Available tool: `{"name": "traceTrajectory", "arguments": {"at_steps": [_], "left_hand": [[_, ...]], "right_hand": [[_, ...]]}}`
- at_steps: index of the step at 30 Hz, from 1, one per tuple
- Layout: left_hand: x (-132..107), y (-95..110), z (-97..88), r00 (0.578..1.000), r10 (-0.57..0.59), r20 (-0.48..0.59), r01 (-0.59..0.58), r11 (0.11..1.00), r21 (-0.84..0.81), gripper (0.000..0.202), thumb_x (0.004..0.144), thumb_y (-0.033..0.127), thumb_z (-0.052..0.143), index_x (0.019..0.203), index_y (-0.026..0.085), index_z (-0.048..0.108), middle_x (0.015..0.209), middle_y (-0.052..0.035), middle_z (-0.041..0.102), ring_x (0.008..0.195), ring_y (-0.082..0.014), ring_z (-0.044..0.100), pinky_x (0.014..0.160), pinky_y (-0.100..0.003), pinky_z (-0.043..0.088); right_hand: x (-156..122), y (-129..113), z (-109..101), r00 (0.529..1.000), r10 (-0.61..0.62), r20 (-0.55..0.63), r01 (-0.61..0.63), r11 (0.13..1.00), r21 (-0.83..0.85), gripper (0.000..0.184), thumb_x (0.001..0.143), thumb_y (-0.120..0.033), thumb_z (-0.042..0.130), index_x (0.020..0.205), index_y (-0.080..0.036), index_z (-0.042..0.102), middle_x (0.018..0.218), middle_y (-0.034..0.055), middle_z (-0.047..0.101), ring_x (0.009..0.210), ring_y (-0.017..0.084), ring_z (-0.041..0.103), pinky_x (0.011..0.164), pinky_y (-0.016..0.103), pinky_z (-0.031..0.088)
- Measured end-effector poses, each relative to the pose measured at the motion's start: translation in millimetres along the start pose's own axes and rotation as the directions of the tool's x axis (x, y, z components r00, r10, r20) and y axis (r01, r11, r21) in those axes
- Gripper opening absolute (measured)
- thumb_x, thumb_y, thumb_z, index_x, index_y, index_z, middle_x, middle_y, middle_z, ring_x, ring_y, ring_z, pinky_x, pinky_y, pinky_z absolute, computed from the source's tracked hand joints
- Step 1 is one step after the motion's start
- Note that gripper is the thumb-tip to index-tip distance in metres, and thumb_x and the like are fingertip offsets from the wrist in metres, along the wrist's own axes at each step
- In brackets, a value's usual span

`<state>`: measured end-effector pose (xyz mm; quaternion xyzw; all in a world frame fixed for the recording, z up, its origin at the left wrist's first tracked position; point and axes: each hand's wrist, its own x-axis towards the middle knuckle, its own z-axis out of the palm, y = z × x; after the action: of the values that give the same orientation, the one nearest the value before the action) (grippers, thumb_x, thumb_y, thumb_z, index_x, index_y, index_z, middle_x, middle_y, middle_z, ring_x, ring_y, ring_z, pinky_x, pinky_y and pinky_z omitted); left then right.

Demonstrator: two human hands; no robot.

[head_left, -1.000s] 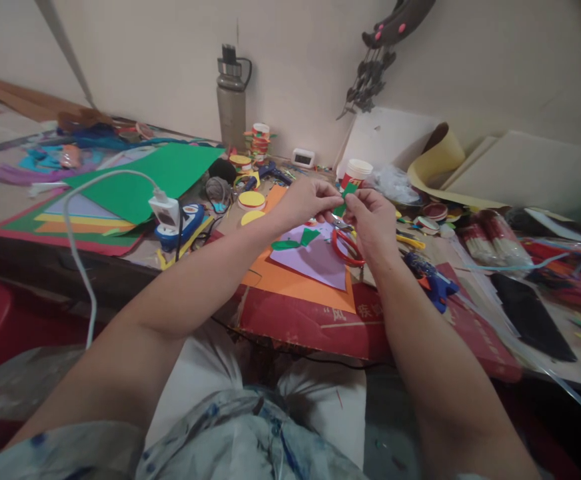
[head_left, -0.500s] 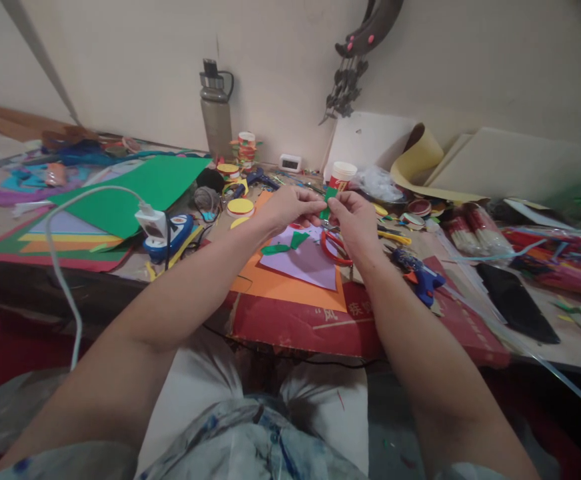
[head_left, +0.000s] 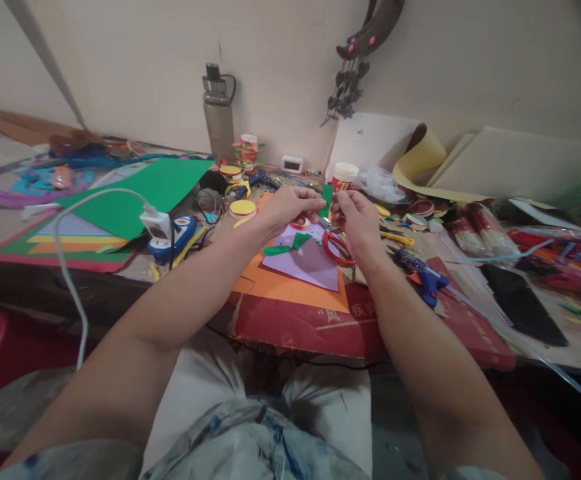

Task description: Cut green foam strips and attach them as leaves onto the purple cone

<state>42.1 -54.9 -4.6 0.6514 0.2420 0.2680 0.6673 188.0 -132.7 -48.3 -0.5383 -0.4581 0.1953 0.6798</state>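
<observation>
My left hand [head_left: 293, 208] pinches a small green paper strip [head_left: 327, 197] between thumb and fingers, holding it up above the worktop. Just to the right of the strip is my right hand [head_left: 358, 217], its fingers curled and closed; whether anything lies between them is hidden. Red-handled scissors [head_left: 338, 250] rest below my right hand. Green paper cut-outs [head_left: 279, 250] lie on a purple sheet [head_left: 303, 267], which is on top of an orange sheet [head_left: 265, 290].
A paper cup [head_left: 344, 175] stands behind my hands. To the right lie a blue glue gun [head_left: 431, 285] and a black phone-like slab [head_left: 523, 307]. A power strip [head_left: 173, 243] with a white cable and large green sheet [head_left: 145, 190] are left. A bottle [head_left: 219, 123] stands by the wall.
My right hand has drawn slightly right, off the green paper strip, and its fingers have curled. The strip stays in my left hand and shows more fully.
</observation>
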Motion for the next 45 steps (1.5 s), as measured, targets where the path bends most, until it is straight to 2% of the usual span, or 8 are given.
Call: {"name": "traceTrajectory", "arguments": {"at_steps": [4, 8, 11, 15, 19, 24, 38, 45], "left_hand": [[1, 2, -2.4, 0.998, -0.024, -0.066, 0.019, 0.998, -0.066, 0.019, 0.087, 0.017, 0.082, 0.077, 0.013, 0.067, 0.062, 0.0029, 0.065, 0.051, -0.0034, 0.060, 0.046, -0.018, 0.030], [4, 2, -6.2, 0.990, -0.056, -0.131, 0.037, 0.990, -0.139, 0.017, 0.087, 0.016, 0.082, 0.079, 0.013, 0.067, 0.066, 0.0036, 0.066, 0.051, -0.0025, 0.061, 0.046, -0.018, 0.029], [6, 1, -8.7, 0.989, -0.059, -0.134, 0.030, 0.977, -0.210, 0.014, 0.089, 0.015, 0.080, 0.082, 0.014, 0.068, 0.069, 0.0042, 0.067, 0.053, -0.0024, 0.061, 0.045, -0.018, 0.031], [5, 2, -7.6, 0.988, -0.060, -0.144, 0.016, 0.957, -0.291, 0.014, 0.091, 0.011, 0.077, 0.081, 0.014, 0.068, 0.063, 0.0051, 0.063, 0.054, -0.0021, 0.060, 0.048, -0.017, 0.035], [4, 1, -3.4, 0.985, -0.069, -0.156, 0.018, 0.952, -0.306, 0.019, 0.091, 0.009, 0.078, 0.077, 0.013, 0.065, 0.057, 0.0052, 0.061, 0.050, -0.0021, 0.056, 0.050, -0.017, 0.038], [7, -10, 1.3, 0.987, -0.016, -0.157, -0.034, 0.952, -0.306, 0.018, 0.093, 0.007, 0.073, 0.078, 0.012, 0.066, 0.056, 0.0036, 0.063, 0.049, -0.0031, 0.057, 0.050, -0.017, 0.038], [9, -15, 4.0, 0.994, 0.018, -0.109, -0.044, 0.969, -0.243, 0.021, 0.096, 0.010, 0.069, 0.076, 0.012, 0.065, 0.058, 0.0019, 0.064, 0.047, -0.0031, 0.054, 0.055, -0.020, 0.041], [7, -19, 6.4, 0.987, 0.064, -0.149, -0.098, 0.967, -0.233, 0.022, 0.092, 0.011, 0.075, 0.073, 0.013, 0.063, 0.059, 0.0029, 0.063, 0.051, -0.0029, 0.055, 0.056, -0.019, 0.041]], "right_hand": [[3, -2, -11, 0.998, -0.026, -0.064, 0.010, 0.972, -0.237, 0.039, 0.091, -0.062, 0.064, 0.085, -0.023, 0.062, 0.074, 0.0007, 0.061, 0.062, 0.014, 0.050, 0.061, 0.029, 0.040], [2, -5, -27, 0.997, -0.070, 0.013, 0.058, 0.695, -0.717, 0.021, 0.088, -0.030, 0.069, 0.071, -0.022, 0.060, 0.071, 0.0041, 0.062, 0.068, 0.019, 0.051, 0.071, 0.033, 0.040], [0, -6, -28, 0.998, 0.017, 0.054, 0.035, 0.576, -0.816, 0.019, 0.084, -0.018, 0.071, 0.068, -0.022, 0.060, 0.068, 0.0049, 0.062, 0.067, 0.019, 0.052, 0.072, 0.034, 0.041], [-3, -9, -15, 0.998, 0.024, 0.058, 0.014, 0.818, -0.575, 0.016, 0.093, -0.031, 0.065, 0.081, -0.021, 0.069, 0.073, 0.0031, 0.067, 0.066, 0.017, 0.056, 0.066, 0.030, 0.044], [-4, -8, -5, 0.996, 0.070, 0.053, -0.057, 0.976, -0.208, 0.041, 0.093, -0.060, 0.065, 0.086, -0.020, 0.070, 0.073, 0.0013, 0.066, 0.059, 0.012, 0.056, 0.055, 0.025, 0.045], [-4, -2, -5, 0.992, 0.101, 0.078, -0.091, 0.989, -0.115, 0.052, 0.083, -0.073, 0.073, 0.080, -0.021, 0.066, 0.069, -0.0001, 0.064, 0.057, 0.011, 0.055, 0.053, 0.025, 0.044], [-6, -6, -2, 0.997, 0.069, 0.038, -0.057, 0.967, -0.247, 0.028, 0.086, -0.043, 0.073, 0.075, -0.020, 0.064, 0.065, -0.0019, 0.064, 0.055, 0.011, 0.052, 0.057, 0.027, 0.043], [-12, -10, -1, 0.991, -0.105, -0.079, 0.066, 0.916, -0.396, 0.016, 0.084, -0.033, 0.069, 0.076, -0.019, 0.070, 0.066, -0.0002, 0.066, 0.062, 0.015, 0.057, 0.064, 0.030, 0.046]]}}
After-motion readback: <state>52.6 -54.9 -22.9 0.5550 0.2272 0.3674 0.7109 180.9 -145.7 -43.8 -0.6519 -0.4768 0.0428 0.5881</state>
